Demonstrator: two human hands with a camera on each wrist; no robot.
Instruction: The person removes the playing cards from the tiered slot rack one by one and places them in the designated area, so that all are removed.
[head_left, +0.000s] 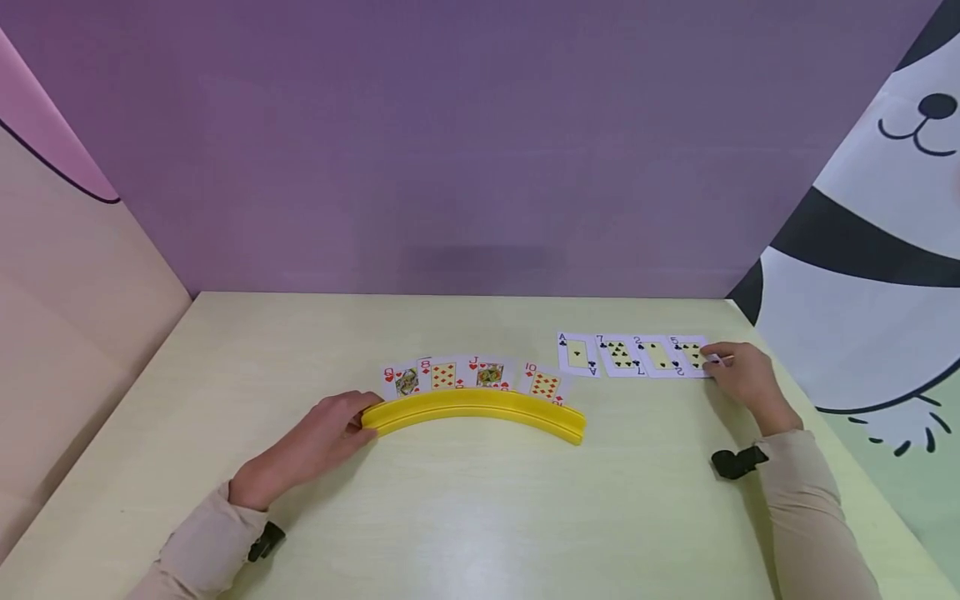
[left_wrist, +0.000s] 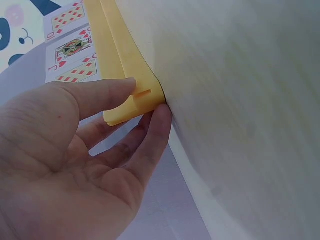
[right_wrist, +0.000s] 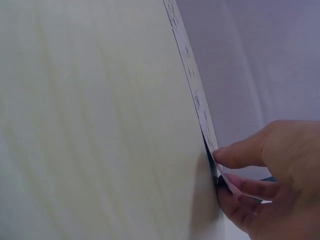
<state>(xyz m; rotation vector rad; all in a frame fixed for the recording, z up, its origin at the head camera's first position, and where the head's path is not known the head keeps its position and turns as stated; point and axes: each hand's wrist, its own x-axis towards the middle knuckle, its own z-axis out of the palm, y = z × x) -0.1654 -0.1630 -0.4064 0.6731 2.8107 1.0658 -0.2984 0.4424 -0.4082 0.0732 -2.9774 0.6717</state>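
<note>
A curved yellow card holder stands on the table with several red-suited playing cards upright in it, among them a jack and a ten of diamonds. My left hand grips the holder's left end; in the left wrist view the thumb lies on one face and the fingers are on the other side. To the right, black-suited cards lie in a row: an ace, a seven, a two and a five. My right hand pinches the right edge of the five, partly covering it.
A purple wall rises behind the table's back edge. A panda-printed panel borders the right side and a pale panel the left. Black wrist devices sit at both cuffs.
</note>
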